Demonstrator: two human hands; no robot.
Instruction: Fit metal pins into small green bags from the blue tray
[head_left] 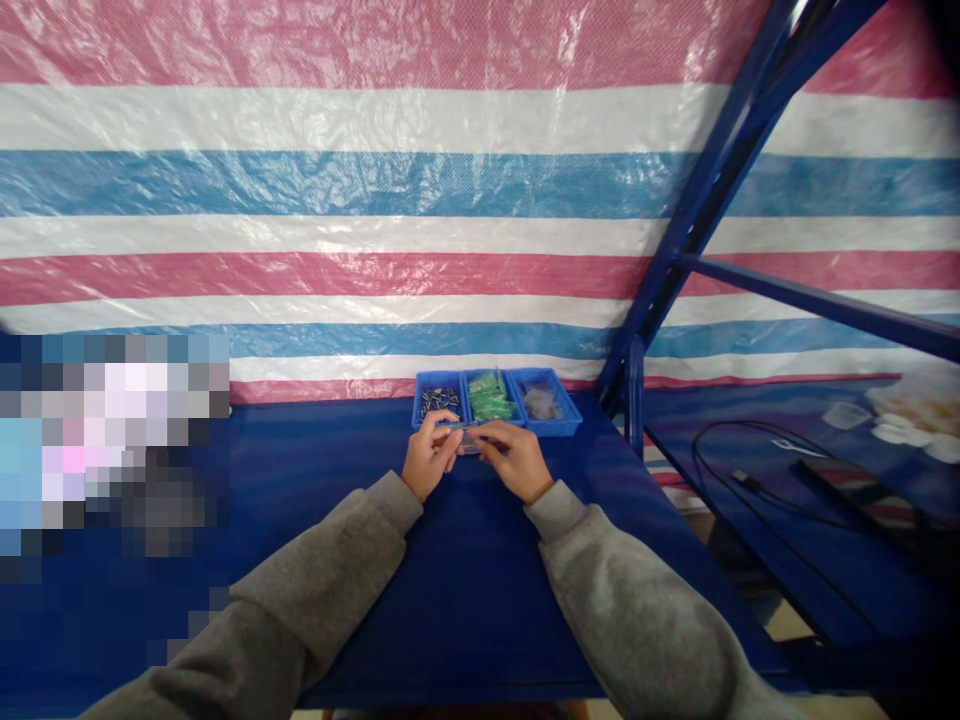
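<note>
Over the blue table, in front of three bins, my two hands meet at a small see-through plastic piece (469, 441). My left hand (430, 455) pinches its left side between thumb and fingers. On the other side, my right hand (517, 458) has its fingertips closed on the right end. Whether the piece is a bag or a small case I cannot tell. Right behind the hands, the left blue bin (420, 384) has dark and silvery screw-like parts (441, 402). Green packets (489, 395) fill the middle bin, and see-through plastic pieces (541, 402) lie in the right one.
A striped plastic sheet (375, 185) hangs behind the blue table (330, 440). To the right stands a blue metal frame (694, 215). Beyond it, a second table carries a black cable (757, 490) and bagged white items (911, 425). The left side is pixelated.
</note>
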